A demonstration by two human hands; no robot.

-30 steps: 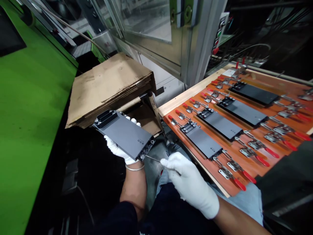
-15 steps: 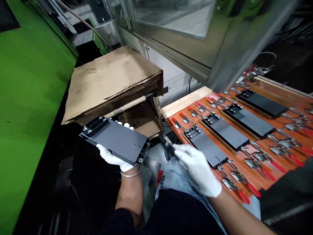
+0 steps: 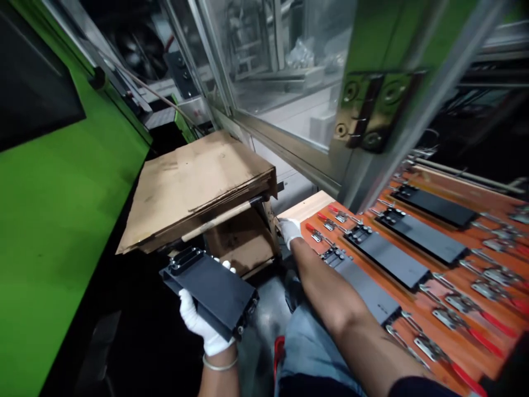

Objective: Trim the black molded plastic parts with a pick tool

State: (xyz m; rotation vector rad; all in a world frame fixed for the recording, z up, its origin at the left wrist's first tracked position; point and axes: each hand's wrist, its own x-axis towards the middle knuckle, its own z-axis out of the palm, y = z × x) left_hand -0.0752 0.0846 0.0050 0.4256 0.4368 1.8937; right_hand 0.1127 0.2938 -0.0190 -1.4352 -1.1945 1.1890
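Note:
My left hand [image 3: 206, 325], in a white glove, grips a dark grey rectangular plastic panel [image 3: 219, 292] from below, thumb on the near edge and fingertips along the far edge. The panel has raised black ribs at its far-left end and small fittings at its near-right end. My right hand [image 3: 291, 231], also gloved, is stretched forward beside the corner of the cardboard-topped cart [image 3: 202, 182]. Its fingers look closed, but what they hold or touch is hidden. Right of that arm, several similar panels [image 3: 386, 256] lie on an orange fixture board [image 3: 430, 286].
Red-handled toggle clamps [image 3: 448, 309] line both ends of the panels on the board. Behind stands a metal-framed, glazed machine door [image 3: 285, 127] with a hinge or latch block [image 3: 372, 110]. A green machine wall [image 3: 53, 204] rises at the left.
My right hand has moved forward and left from my lap to the cart's corner; the thin tool it held is no longer clearly visible. The view has tilted up, and the held panel appears lower.

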